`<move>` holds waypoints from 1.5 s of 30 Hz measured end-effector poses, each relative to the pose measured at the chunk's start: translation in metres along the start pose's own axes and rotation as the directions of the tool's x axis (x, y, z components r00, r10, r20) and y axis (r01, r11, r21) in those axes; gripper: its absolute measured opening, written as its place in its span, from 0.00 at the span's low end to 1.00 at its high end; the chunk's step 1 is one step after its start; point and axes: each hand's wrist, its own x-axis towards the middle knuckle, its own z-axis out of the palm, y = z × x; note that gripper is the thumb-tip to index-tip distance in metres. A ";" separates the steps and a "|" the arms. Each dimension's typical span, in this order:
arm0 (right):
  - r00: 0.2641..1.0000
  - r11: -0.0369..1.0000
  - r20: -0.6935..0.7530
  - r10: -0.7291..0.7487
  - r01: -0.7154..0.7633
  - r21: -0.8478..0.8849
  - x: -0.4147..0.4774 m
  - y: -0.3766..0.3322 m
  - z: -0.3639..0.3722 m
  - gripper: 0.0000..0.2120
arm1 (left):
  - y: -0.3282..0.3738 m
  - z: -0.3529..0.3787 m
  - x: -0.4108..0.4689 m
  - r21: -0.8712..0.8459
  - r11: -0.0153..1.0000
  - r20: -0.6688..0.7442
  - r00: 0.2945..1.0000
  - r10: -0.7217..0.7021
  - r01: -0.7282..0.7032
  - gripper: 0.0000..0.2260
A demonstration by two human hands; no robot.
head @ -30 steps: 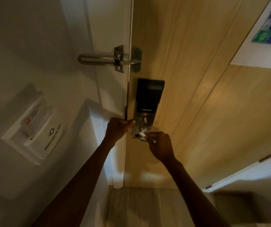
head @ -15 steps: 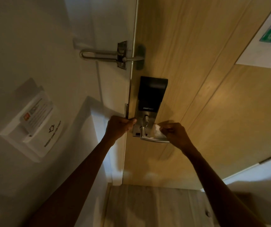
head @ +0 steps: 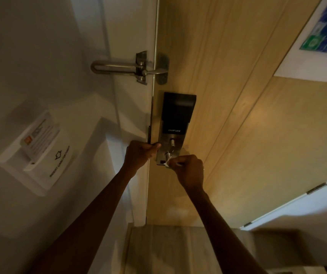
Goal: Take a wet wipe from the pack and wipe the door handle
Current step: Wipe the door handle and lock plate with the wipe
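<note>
A wooden door [head: 227,95] carries a black and silver smart lock [head: 176,119] with a metal lever handle [head: 169,155] below it. My right hand [head: 188,171] is closed around the handle with a white wet wipe [head: 168,163] pressed against it; most of the lever is hidden under the hand. My left hand [head: 140,154] grips the door's edge just left of the lock plate. The wipe pack is not in view.
A metal swing-bar door guard [head: 131,68] spans the frame and door above the lock. A white key-card holder [head: 38,153] is mounted on the left wall. A blue and green notice [head: 324,32] hangs on the door at upper right. Wooden floor [head: 168,250] lies below.
My right hand slid with the wipe from the lever's right end back to its base near the lock plate. My left hand stayed on the door edge.
</note>
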 end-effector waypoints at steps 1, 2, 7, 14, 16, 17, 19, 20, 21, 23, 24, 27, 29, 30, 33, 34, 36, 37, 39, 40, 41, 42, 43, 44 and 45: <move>0.999 1.000 0.041 -0.022 0.022 -0.001 0.001 0.004 -0.004 0.03 | -0.001 0.000 0.000 -0.017 1.000 0.000 1.000 -0.005 0.005 0.19; 0.995 0.999 0.095 -0.043 0.044 0.000 0.003 0.009 -0.010 0.04 | -0.002 0.001 0.000 -0.030 0.999 -0.001 1.000 -0.014 0.014 0.19; 0.929 0.994 0.354 -0.105 0.105 0.021 0.025 0.036 -0.057 0.08 | -0.002 0.002 0.002 -0.067 0.997 0.008 0.999 -0.031 0.032 0.17; 0.920 0.988 0.360 -0.154 0.154 0.026 0.028 0.031 -0.050 0.07 | -0.006 0.002 0.002 -0.129 0.991 0.008 0.999 -0.041 0.042 0.16; 0.932 0.977 0.306 -0.195 0.213 -0.027 0.021 0.018 -0.031 0.07 | -0.007 0.002 0.003 -0.126 0.991 0.013 0.999 -0.042 0.044 0.16; 0.932 0.974 0.302 -0.200 0.222 -0.039 0.019 0.018 -0.028 0.07 | -0.006 0.002 0.002 -0.124 0.991 0.018 0.999 -0.044 0.046 0.16; 0.913 0.963 0.336 -0.230 0.264 -0.060 0.020 0.028 -0.039 0.09 | -0.005 0.002 0.002 -0.129 0.990 0.030 0.998 -0.052 0.055 0.17; 0.908 0.959 0.349 -0.230 0.272 -0.076 0.020 0.035 -0.051 0.10 | -0.005 0.001 0.001 -0.133 0.990 0.034 0.998 -0.052 0.056 0.17; 0.912 0.962 0.354 -0.207 0.255 -0.097 0.022 0.042 -0.064 0.11 | -0.004 0.001 0.001 -0.137 0.989 0.036 0.998 -0.049 0.054 0.16; 0.924 0.979 0.362 -0.124 0.173 -0.108 0.026 0.054 -0.089 0.11 | -0.002 0.001 -0.001 -0.129 0.991 0.036 0.999 -0.038 0.043 0.15; 0.928 0.984 0.364 -0.082 0.134 -0.119 0.028 0.059 -0.098 0.11 | -0.002 0.000 -0.001 -0.121 0.992 0.036 0.999 -0.032 0.036 0.16; 0.949 0.979 0.314 -0.031 0.092 -0.180 0.033 0.065 -0.116 0.10 | -0.003 0.000 -0.002 -0.136 0.990 0.046 0.998 -0.037 0.043 0.17; 0.968 0.978 0.246 -0.055 0.102 -0.184 0.033 0.062 -0.118 0.08 | -0.005 0.000 -0.001 -0.141 0.989 0.041 0.998 -0.044 0.050 0.18; 0.980 0.986 0.190 -0.052 0.080 -0.145 0.032 0.058 -0.116 0.07 | -0.005 0.000 -0.001 -0.144 0.988 0.036 0.998 -0.046 0.050 0.18; 0.994 0.989 -0.006 0.109 -0.107 0.099 0.028 0.042 -0.099 0.05 | -0.006 0.001 -0.001 -0.138 0.990 0.024 0.999 -0.037 0.040 0.18; 0.984 0.971 -0.047 0.170 -0.159 0.178 0.027 0.037 -0.091 0.04 | -0.005 0.001 -0.001 -0.132 0.990 0.021 0.999 -0.036 0.039 0.18; 0.956 0.910 -0.065 0.288 -0.251 0.329 0.022 0.027 -0.073 0.04 | -0.007 0.001 0.000 -0.139 0.989 0.023 0.999 -0.046 0.048 0.16; 0.946 0.882 -0.061 0.319 -0.272 0.384 0.019 0.022 -0.063 0.03 | -0.007 0.001 0.000 -0.150 0.987 0.024 0.998 -0.051 0.054 0.16; 0.946 0.880 -0.086 0.313 -0.255 0.400 0.013 0.012 -0.044 0.05 | -0.005 0.001 -0.001 -0.172 0.983 0.018 0.998 -0.065 0.067 0.14; 0.958 0.918 -0.124 0.259 -0.204 0.341 0.009 0.010 -0.035 0.06 | -0.004 0.001 -0.001 -0.180 0.981 0.015 0.998 -0.066 0.068 0.13; 0.972 0.955 -0.147 0.182 -0.139 0.264 0.006 0.011 -0.027 0.07 | -0.004 0.001 -0.001 -0.183 0.981 0.013 0.998 -0.062 0.064 0.13; 0.983 0.978 -0.146 0.113 -0.084 0.191 0.004 0.012 -0.021 0.08 | -0.002 0.001 -0.002 -0.175 0.983 0.013 0.998 -0.059 0.061 0.14; 0.990 0.990 -0.129 0.066 -0.049 0.131 0.002 0.013 -0.017 0.08 | -0.001 0.001 -0.002 -0.162 0.985 0.018 0.998 -0.061 0.063 0.14; 0.994 0.997 -0.111 0.025 -0.017 0.072 0.001 0.016 -0.015 0.09 | 0.000 0.001 -0.002 -0.149 0.987 0.024 0.998 -0.060 0.063 0.15; 0.995 1.000 -0.099 -0.021 0.023 0.020 0.000 0.017 -0.015 0.09 | 0.000 0.001 -0.002 -0.143 0.988 0.032 0.998 -0.056 0.060 0.16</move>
